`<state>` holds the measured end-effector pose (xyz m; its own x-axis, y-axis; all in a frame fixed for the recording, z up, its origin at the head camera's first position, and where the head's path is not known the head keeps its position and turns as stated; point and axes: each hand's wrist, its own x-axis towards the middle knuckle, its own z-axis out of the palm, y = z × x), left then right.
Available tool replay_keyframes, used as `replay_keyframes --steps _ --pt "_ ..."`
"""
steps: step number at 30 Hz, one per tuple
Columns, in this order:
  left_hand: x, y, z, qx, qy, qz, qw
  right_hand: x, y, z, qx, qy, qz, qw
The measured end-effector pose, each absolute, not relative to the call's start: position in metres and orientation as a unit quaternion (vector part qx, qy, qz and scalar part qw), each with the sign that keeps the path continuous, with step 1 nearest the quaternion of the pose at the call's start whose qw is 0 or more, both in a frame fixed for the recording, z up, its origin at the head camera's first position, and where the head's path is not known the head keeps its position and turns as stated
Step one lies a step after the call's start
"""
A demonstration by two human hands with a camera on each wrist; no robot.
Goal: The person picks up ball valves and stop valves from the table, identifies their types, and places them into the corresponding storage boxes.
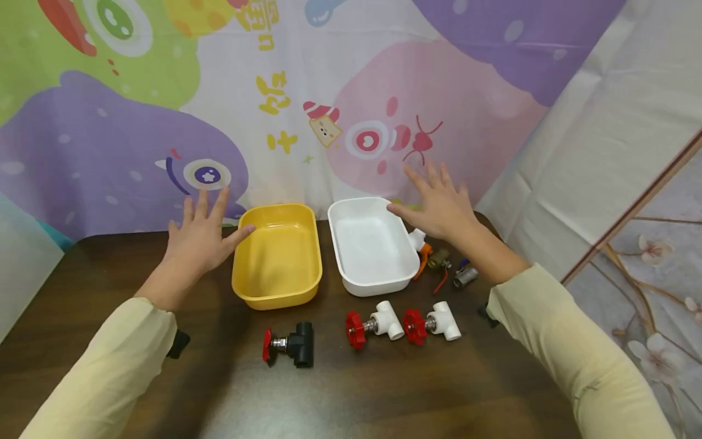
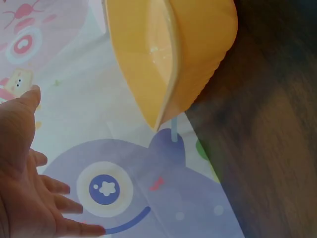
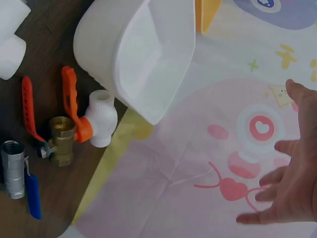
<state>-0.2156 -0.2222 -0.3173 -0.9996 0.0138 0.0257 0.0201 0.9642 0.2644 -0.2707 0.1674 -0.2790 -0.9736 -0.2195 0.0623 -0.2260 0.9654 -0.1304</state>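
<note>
My left hand [image 1: 198, 238], fingers spread, is raised beside the yellow tray [image 1: 276, 299] and holds nothing. Over the right back corner of the white tray [image 1: 378, 286] my right hand [image 1: 439, 204] is likewise spread and bare. Both trays have nothing in them. Nearer me on the table lie a black tee valve [image 1: 299, 345] with a red handwheel and two white tee valves [image 1: 388, 320] with red handwheels. Right of the white tray are a white ball valve [image 3: 102, 119] with an orange lever, a brass valve [image 3: 62, 141] with a red lever, and a silver valve [image 3: 13, 168] with a blue lever.
The dark wooden table [image 1: 285, 402] ends at a cartoon-printed curtain [image 1: 296, 171] behind the trays. A pale, flower-patterned panel [image 1: 647, 292] stands along the right side.
</note>
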Motion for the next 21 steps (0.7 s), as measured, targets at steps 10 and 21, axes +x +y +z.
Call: replay_keyframes --steps 10,21 --pt "-0.215 -0.227 -0.327 -0.016 -0.977 -0.21 0.041 -0.266 0.179 -0.287 0.154 -0.983 0.09 0.033" --pt "-0.209 -0.233 -0.338 0.003 -0.967 -0.252 0.038 -0.26 0.187 -0.296 0.163 -0.978 0.125 0.036"
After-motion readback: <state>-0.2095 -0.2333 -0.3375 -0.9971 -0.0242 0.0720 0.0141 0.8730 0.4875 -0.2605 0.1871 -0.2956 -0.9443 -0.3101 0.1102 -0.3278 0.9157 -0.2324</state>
